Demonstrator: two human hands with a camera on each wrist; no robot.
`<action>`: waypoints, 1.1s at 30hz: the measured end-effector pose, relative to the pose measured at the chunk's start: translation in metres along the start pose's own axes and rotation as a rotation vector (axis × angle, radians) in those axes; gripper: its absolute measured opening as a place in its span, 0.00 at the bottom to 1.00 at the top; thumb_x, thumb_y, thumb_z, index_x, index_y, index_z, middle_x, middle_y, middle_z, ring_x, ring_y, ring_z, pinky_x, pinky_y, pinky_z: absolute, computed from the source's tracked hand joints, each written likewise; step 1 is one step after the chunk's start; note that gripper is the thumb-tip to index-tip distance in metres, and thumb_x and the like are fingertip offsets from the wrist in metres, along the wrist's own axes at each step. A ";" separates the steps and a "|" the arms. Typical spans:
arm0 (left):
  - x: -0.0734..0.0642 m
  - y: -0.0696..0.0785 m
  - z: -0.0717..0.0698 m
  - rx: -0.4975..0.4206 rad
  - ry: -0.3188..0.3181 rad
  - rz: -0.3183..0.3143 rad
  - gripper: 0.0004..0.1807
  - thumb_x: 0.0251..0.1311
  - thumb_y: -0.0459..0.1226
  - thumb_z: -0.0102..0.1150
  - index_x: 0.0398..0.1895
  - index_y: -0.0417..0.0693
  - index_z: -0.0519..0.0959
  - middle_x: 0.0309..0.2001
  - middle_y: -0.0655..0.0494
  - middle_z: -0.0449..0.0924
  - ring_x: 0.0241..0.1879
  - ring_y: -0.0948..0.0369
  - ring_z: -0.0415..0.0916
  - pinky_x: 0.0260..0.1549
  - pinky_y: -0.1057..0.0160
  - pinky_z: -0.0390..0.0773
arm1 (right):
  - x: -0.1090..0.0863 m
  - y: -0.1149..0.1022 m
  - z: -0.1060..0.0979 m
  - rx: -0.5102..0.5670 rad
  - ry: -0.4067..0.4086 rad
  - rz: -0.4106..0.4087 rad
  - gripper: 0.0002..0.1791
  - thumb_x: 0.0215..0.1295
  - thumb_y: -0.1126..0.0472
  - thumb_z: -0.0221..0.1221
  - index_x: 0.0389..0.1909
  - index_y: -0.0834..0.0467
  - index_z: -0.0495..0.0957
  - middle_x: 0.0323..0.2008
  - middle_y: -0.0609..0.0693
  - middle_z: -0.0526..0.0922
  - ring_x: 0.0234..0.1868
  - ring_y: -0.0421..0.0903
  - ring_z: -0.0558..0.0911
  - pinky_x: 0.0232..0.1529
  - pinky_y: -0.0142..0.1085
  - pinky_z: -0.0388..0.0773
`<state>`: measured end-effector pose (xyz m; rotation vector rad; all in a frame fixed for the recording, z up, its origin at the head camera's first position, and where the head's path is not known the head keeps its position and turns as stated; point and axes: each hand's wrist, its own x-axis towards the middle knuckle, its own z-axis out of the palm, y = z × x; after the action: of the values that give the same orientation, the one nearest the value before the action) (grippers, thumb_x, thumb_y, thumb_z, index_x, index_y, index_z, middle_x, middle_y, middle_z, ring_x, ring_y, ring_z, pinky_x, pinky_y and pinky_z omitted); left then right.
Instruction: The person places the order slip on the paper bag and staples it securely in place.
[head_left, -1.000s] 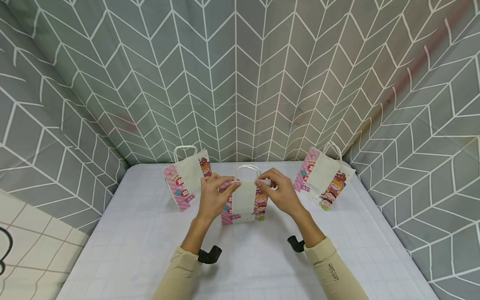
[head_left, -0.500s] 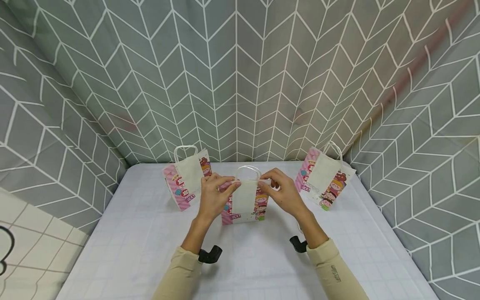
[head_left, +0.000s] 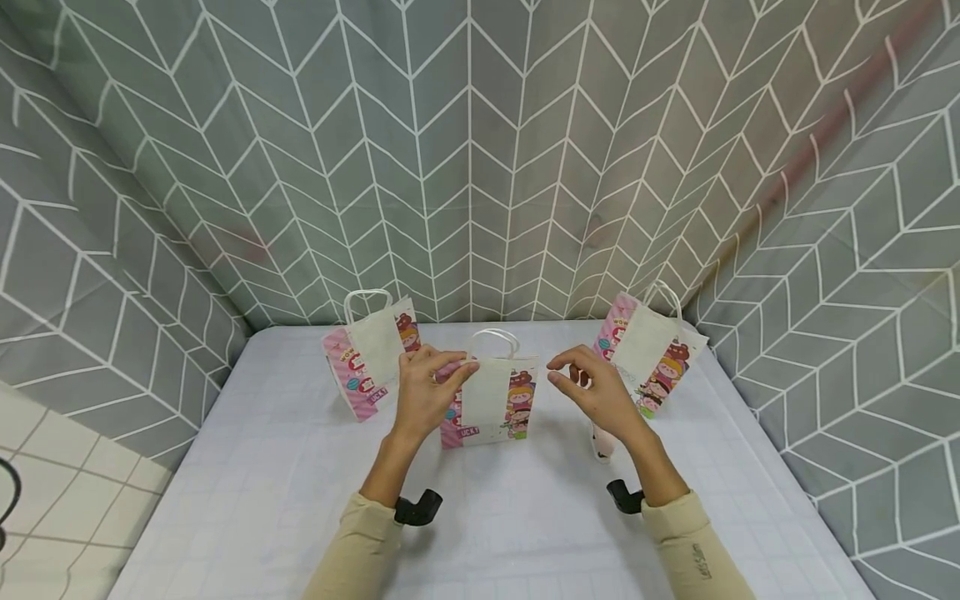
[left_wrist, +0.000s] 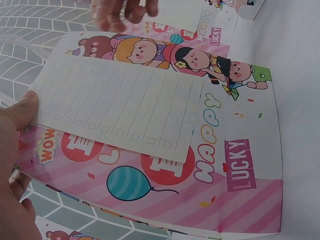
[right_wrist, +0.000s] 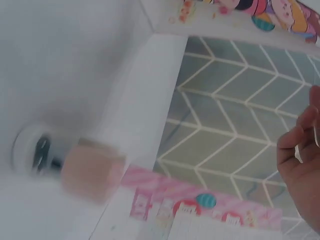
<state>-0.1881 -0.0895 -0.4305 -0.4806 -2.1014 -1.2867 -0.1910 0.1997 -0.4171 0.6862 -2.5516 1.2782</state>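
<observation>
A pink-and-white paper gift bag point(head_left: 522, 404) with cartoon figures and twisted white handles stands mid-table. Against its front lies a pale checklist sheet point(left_wrist: 115, 105), ruled with lines and small boxes, its upper end level with the bag's top edge. My left hand point(head_left: 427, 387) pinches sheet and bag together at the top left corner, thumb in front. To the right of the bag, my right hand point(head_left: 600, 392) hovers apart from it, fingers loosely bent with nothing between them. Below that hand lies a small pink-and-white object point(right_wrist: 95, 172), blurred in the right wrist view.
Two matching gift bags with pale sheets on their fronts stand behind, a left bag point(head_left: 352, 379) and a right bag point(head_left: 622, 329), partly covered by my right hand. A patterned grey curtain point(head_left: 480, 167) closes off the back and sides of the white table point(head_left: 300, 500).
My right hand has let go of the middle bag's top right edge and moved right. My left hand keeps its pinch at the top left, and the bag stays in place.
</observation>
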 end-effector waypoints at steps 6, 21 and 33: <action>0.000 -0.001 -0.001 -0.007 -0.008 -0.008 0.12 0.51 0.39 0.77 0.38 0.46 0.90 0.24 0.56 0.79 0.32 0.61 0.68 0.48 0.49 0.56 | -0.011 0.012 -0.018 -0.074 -0.190 0.101 0.11 0.70 0.50 0.62 0.49 0.49 0.83 0.43 0.44 0.81 0.37 0.45 0.74 0.33 0.36 0.71; 0.000 0.001 -0.002 -0.011 -0.011 -0.012 0.13 0.51 0.40 0.77 0.39 0.45 0.89 0.24 0.57 0.79 0.32 0.61 0.68 0.48 0.49 0.56 | -0.048 0.052 -0.047 -0.162 -0.595 0.398 0.30 0.66 0.55 0.65 0.66 0.60 0.74 0.63 0.63 0.76 0.67 0.66 0.70 0.62 0.63 0.67; 0.000 0.001 -0.002 -0.019 -0.002 0.000 0.12 0.51 0.39 0.77 0.38 0.44 0.89 0.24 0.57 0.80 0.32 0.60 0.69 0.48 0.49 0.56 | -0.052 0.062 -0.043 -0.073 -0.570 0.425 0.26 0.64 0.55 0.68 0.59 0.59 0.74 0.53 0.56 0.78 0.53 0.55 0.75 0.52 0.53 0.73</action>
<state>-0.1872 -0.0909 -0.4290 -0.4900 -2.0927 -1.3079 -0.1773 0.2825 -0.4539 0.5722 -3.3352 1.2241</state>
